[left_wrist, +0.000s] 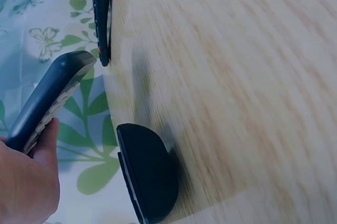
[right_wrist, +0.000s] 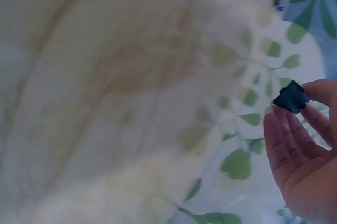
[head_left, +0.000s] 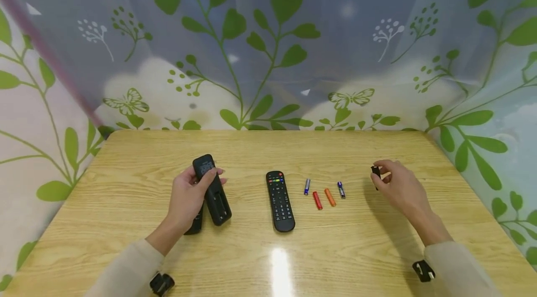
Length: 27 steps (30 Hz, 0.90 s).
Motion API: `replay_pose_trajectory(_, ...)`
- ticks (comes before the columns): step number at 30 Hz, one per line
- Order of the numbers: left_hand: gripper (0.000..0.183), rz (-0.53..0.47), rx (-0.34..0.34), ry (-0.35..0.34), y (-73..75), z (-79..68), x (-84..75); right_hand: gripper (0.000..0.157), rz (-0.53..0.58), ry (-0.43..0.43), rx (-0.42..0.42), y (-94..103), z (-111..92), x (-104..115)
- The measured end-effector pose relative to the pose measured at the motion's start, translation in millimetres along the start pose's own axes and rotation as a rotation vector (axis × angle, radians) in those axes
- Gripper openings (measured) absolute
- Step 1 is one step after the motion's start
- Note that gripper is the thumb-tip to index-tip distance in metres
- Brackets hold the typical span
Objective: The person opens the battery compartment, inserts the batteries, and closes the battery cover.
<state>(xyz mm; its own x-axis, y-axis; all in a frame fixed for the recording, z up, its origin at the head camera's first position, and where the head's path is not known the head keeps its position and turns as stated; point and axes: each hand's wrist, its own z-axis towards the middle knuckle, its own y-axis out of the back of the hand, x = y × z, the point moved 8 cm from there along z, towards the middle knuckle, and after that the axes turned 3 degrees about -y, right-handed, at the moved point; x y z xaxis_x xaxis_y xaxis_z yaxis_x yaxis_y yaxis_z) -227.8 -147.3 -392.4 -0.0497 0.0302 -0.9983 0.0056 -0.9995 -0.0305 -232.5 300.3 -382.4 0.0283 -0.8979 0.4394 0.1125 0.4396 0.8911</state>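
My left hand (head_left: 186, 196) grips a black remote control (head_left: 219, 206) with its back turned up and its battery compartment uncovered. In the left wrist view the held remote (left_wrist: 47, 100) is raised above the table, its buttons facing down. A second black remote (head_left: 195, 224) lies on the table, partly hidden under that hand. Over on the right side, my right hand (head_left: 402, 189) pinches a small black battery cover (head_left: 376, 176) between thumb and fingers. The right wrist view shows this cover (right_wrist: 292, 98) held at the fingertips, above the table.
A third remote (head_left: 280, 201) lies buttons up in the middle of the wooden table (head_left: 335, 250). To its right are a red battery (head_left: 317, 200), an orange battery (head_left: 330, 197) and two blue-and-silver ones. A leaf-patterned curtain (head_left: 268, 54) hangs behind the table's far edge.
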Motion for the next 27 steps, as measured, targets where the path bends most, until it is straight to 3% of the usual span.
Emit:
replay_pose_trajectory(6,0.035,0.002,-0.006,-0.006,1.9,-0.4,1.4,0.038,-0.042,-0.053,0.100,-15.0,3.8,-15.7)
replay_pose_trajectory(22,0.036,-0.010,-0.008,0.001,1.8,0.5,2.0,0.039,-0.146,-0.096,0.132,-21.9,5.7,-24.0)
replay_pose_trajectory(27,0.038,-0.004,-0.007,0.001,-0.6,1.9,-0.8,0.038,-0.158,-0.097,0.179,-23.8,5.5,-26.2)
